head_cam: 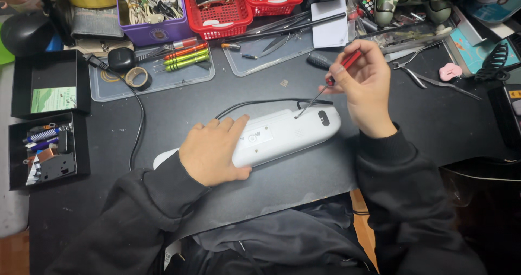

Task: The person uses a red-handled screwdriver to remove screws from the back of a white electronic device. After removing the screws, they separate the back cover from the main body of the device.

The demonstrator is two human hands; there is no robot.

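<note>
Pressing flat on a long white plastic device [282, 136] at the middle of the frame, the left hand [216, 151] lies palm down with its fingers spread over the left part of the casing, pinning it to the black table [304, 180]. The device lies on its face, slanting from lower left to upper right, with a dark oval opening near its right end. A thin black cable [255, 103] curves along the device's upper edge.

Right of it, the right hand [364, 85] is closed in a pinch around a small screwdriver [325, 88] with a red and black handle; the metal shaft slants down to the left and its tip touches the white casing right of centre.

Across the upper part of the frame stand a purple basket [154, 31] of cables, two red baskets [222, 17], and a clear tray [157, 80] holding green and orange screwdrivers and a roll of tape [137, 78]. Two black open boxes [46, 120] sit at the left edge; pliers [420, 74] lie at upper right. Dark sleeves cover both forearms.
</note>
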